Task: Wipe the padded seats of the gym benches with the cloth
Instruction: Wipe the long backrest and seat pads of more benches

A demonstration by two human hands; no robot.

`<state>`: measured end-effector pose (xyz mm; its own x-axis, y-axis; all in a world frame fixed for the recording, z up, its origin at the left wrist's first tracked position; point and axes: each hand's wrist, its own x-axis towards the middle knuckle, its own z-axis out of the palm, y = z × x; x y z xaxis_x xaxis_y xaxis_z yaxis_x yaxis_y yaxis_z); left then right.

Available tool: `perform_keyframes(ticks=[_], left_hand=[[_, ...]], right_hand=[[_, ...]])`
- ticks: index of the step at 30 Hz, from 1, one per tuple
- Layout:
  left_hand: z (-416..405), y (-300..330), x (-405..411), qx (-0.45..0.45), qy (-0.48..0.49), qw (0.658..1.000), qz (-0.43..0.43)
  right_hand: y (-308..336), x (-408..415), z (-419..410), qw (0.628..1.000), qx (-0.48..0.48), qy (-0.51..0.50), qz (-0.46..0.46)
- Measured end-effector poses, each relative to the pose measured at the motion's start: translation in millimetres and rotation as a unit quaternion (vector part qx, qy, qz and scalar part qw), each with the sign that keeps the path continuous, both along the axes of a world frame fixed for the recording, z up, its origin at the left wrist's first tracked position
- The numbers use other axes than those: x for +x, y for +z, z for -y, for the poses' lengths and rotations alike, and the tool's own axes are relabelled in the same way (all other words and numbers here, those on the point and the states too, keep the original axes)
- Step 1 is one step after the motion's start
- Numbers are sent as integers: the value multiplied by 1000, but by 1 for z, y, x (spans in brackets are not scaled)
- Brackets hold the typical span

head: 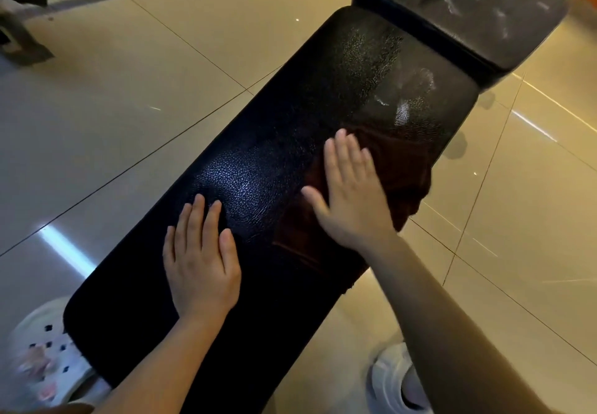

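I see one dark brown cloth point(400, 171) lying on the right half of the long black padded seat point(274, 168), pinned under my right hand point(350, 194), which lies flat with fingers spread, while my left hand point(200, 262), also flat and spread, rests on the bare padding nearer me. To wipe well, I would keep that palm pressing evenly and sweep in overlapping passes toward the smeared far end, left hand steadying. I count two pads, this seat and the shorter pad point(484, 10) beyond, two hands, two pale shoes point(48, 358) on the tiled floor point(97, 123).

no readable text anywhere I can see, no labels on the bench pad point(258, 161), none on my cloth point(400, 168)
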<state>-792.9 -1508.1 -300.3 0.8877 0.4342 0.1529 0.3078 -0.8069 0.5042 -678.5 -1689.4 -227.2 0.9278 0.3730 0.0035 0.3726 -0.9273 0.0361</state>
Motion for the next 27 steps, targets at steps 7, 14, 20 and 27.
perform_keyframes(ticks=[7, 14, 20, 27], left_hand=[[-1, -2, 1, -9, -2, 1000, 22], [-1, -2, 1, -19, 2, 1000, 25], [1, 0, 2, -27, 7, 999, 16], [-4, 3, 2, -88, 1, 996, 30]], right_hand=[[-40, -121, -45, 995, 72, 57, -41], [-18, -42, -10, 993, 62, -91, 45], [-6, -7, 16, 984, 37, -161, 68], [-30, -98, -28, 996, 24, 85, 7]])
